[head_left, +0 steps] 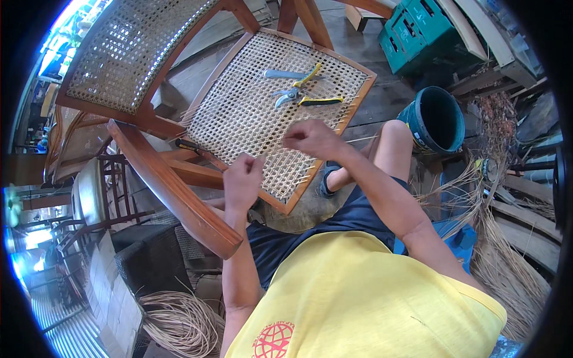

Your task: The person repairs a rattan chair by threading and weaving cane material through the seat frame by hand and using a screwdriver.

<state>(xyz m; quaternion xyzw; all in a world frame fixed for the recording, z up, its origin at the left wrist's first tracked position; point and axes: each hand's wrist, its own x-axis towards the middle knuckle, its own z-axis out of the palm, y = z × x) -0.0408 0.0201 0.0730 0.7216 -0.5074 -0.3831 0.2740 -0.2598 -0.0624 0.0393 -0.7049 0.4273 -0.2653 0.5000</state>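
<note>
A wooden chair [224,128] is being viewed from above, its woven cane seat [236,107] being framed by brown rails and its perforated cane backrest [128,56] being seen at upper left. A curved armrest [171,186] is being shown on the near left. A person in a yellow shirt [370,292] is being seen facing the seat. Beyond the seat, at upper right, a green crate [412,36] is being displayed, with a dark green bucket [440,116] nearer the person's knee. The right hand [313,139] is being held over the right part of the seat, its fingers curled together; the left hand [243,179] is being held over the near left rail, its fingertips likewise together. Whether a strand is being pinched in either hand cannot be told. On the far half of the seat, shears [292,94] with yellow handles are being supported, handles spread, just beside a grey knife [283,74]. A dark-handled tool [187,145] is being borne near the seat's left corner.
</note>
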